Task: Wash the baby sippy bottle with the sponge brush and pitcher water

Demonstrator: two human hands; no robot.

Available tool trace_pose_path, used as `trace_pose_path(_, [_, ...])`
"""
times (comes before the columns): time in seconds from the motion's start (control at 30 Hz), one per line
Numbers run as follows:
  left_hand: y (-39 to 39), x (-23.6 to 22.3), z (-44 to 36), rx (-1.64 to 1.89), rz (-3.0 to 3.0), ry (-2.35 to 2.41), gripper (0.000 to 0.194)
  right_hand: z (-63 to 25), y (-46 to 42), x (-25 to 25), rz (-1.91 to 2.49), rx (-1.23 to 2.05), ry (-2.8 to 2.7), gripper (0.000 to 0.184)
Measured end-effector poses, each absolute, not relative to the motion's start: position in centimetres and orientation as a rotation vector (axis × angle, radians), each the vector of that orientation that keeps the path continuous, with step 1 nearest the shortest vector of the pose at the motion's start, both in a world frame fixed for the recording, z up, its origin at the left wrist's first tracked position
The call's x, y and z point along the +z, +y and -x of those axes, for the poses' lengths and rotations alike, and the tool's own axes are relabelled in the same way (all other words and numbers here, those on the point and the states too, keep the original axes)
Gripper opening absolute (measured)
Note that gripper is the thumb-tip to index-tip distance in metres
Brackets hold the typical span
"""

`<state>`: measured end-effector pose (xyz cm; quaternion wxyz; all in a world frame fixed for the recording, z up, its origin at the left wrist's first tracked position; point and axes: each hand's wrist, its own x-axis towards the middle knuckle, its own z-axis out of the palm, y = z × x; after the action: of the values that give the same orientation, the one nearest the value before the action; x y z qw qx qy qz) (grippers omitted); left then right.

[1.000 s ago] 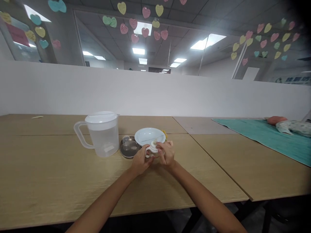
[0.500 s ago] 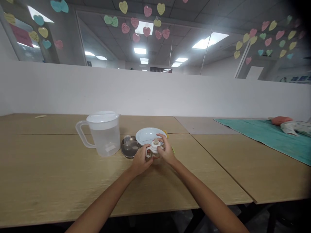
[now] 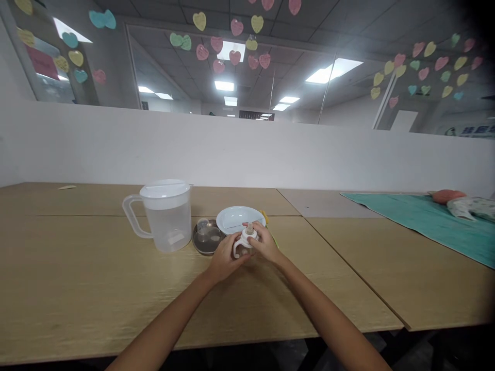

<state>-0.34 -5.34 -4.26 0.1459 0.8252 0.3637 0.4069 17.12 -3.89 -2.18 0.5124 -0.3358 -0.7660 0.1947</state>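
Observation:
Between my two hands is a baby bottle (image 3: pixel 244 248) with a white collar, a white side handle and a nipple on top. My left hand (image 3: pixel 226 257) wraps its body from the left, near the handle. The fingers of my right hand (image 3: pixel 266 243) close round the white collar from the right. Part of the bottle's body is hidden by my hands. Just behind it lies a white oval dish (image 3: pixel 232 214). To the left, a round metal tray (image 3: pixel 209 247) holds a small clear dome-shaped cap (image 3: pixel 202 225).
A large clear plastic jug (image 3: pixel 170 226) with a white lid stands left of the tray. Something yellow (image 3: pixel 265 216) pokes out by the dish. A teal cloth (image 3: pixel 417 214) at the right bears an orange-headed doll-like thing (image 3: pixel 448 196). Behind the wooden table rises a white wall (image 3: pixel 247 154).
The bottle has turned a little, so its white handle shows more toward me. My right fingers have shifted lower and closer round the collar. The camera view has tilted slightly upward.

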Motion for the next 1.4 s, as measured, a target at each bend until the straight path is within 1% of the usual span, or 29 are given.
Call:
trace_pose_path(0.07, [-5.3, -4.2, 0.3, 1.151, -2.383, 1.057, 0.047, -17.4, -3.9, -1.8, 0.785, 0.489, -1.858, 0.037])
trace_pose_path(0.2, [-5.2, -4.2, 0.2, 1.163, -2.389, 1.013, 0.041, -17.7, -3.9, -1.2, 0.860, 0.502, -1.900, 0.026])
trace_pose_path(0.33, [-5.1, -4.4, 0.1, 1.196, -2.395, 0.996, 0.038, -17.1, -3.5, -2.0, 1.057, 0.305, -1.748, 0.036])
trace_pose_path(0.43, [-5.1, -4.4, 0.1, 1.183, -2.400, 0.968, 0.036, -16.7, -3.4, -2.5, 1.119, 0.172, -1.682, 0.038])
trace_pose_path(0.5, [-5.1, -4.3, 0.2, 1.164, -2.373, 0.942, 0.038, -16.9, -3.7, -2.2, 1.057, 0.239, -1.719, 0.036])
trace_pose_path(0.57, [-5.1, -4.1, 0.3, 1.144, -2.338, 0.924, 0.040, -17.3, -4.2, -1.4, 0.915, 0.488, -1.785, 0.037])
trace_pose_path(0.67, [-5.0, -3.9, 0.4, 1.136, -2.307, 0.910, 0.044, -18.1, -4.7, -0.3, 0.725, 0.865, -1.805, 0.048])
trace_pose_path(0.73, [-4.9, -4.1, 0.5, 1.147, -2.300, 0.909, 0.046, -18.4, -4.7, 0.0, 0.674, 0.967, -1.797, 0.052])
trace_pose_path(0.83, [-4.6, -4.3, 0.5, 1.158, -2.310, 0.913, 0.046, -18.6, -4.4, -0.1, 0.662, 0.988, -1.789, 0.056])
trace_pose_path(0.9, [-4.4, -4.4, 0.6, 1.158, -2.322, 0.914, 0.045, -18.4, -4.3, -0.2, 0.710, 0.922, -1.783, 0.058])
trace_pose_path(1.1, [-4.4, -4.3, 0.7, 1.145, -2.347, 0.929, 0.045, -18.0, -4.5, -0.5, 0.854, 0.709, -1.782, 0.052])
trace_pose_path(1.27, [-4.9, -3.6, 1.5, 1.117, -2.418, 0.928, 0.053, -18.1, -4.2, -0.9, 0.836, 0.739, -1.787, 0.055])
trace_pose_path(1.33, [-4.7, -3.3, 2.2, 1.205, -2.418, 0.955, 0.051, -18.1, -4.0, -1.0, 0.859, 0.751, -1.770, 0.055])
trace_pose_path(1.4, [-4.2, -3.0, 3.2, 1.382, -2.372, 1.078, 0.042, -18.1, -3.9, -1.0, 0.886, 0.759, -1.759, 0.055])
